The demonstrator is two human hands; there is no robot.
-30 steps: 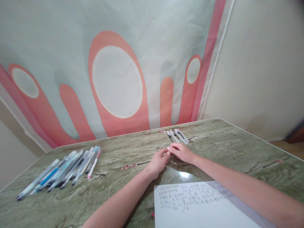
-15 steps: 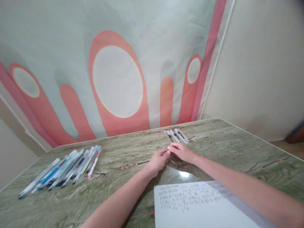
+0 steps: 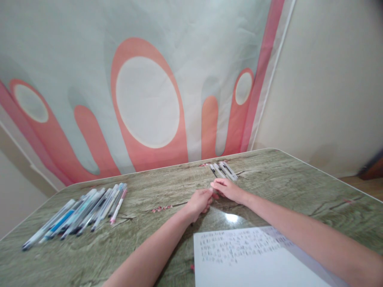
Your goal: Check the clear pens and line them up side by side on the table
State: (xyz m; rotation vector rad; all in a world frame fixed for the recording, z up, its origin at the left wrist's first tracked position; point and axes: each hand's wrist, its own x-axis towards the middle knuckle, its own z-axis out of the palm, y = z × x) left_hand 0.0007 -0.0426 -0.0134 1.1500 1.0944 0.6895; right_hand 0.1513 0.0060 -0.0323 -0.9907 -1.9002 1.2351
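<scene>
My left hand (image 3: 200,201) and my right hand (image 3: 226,189) meet above the table, fingertips together. Both are closed in a pinch on what looks like a pen; a pale bit shows between the fingertips and a dark tip below the left hand, while fingers hide most of it. Just beyond my right hand lies a small row of clear-barrelled pens (image 3: 223,170), side by side. Nearer to me, partly under my right forearm, is a white sheet of paper (image 3: 239,263) with handwritten lines across its upper part.
On the left of the wood-patterned table (image 3: 155,247) lies a larger group of pens (image 3: 85,211), among them a blue one and a pink-and-white one. Behind the table hangs a pale backdrop (image 3: 191,59) with pink shapes. A small reddish thing (image 3: 192,268) pokes out at the paper's left edge.
My hands have shifted slightly against each other, with the left fingers now more curled and a dark tip showing below that hand. The pens and paper lie as before.
</scene>
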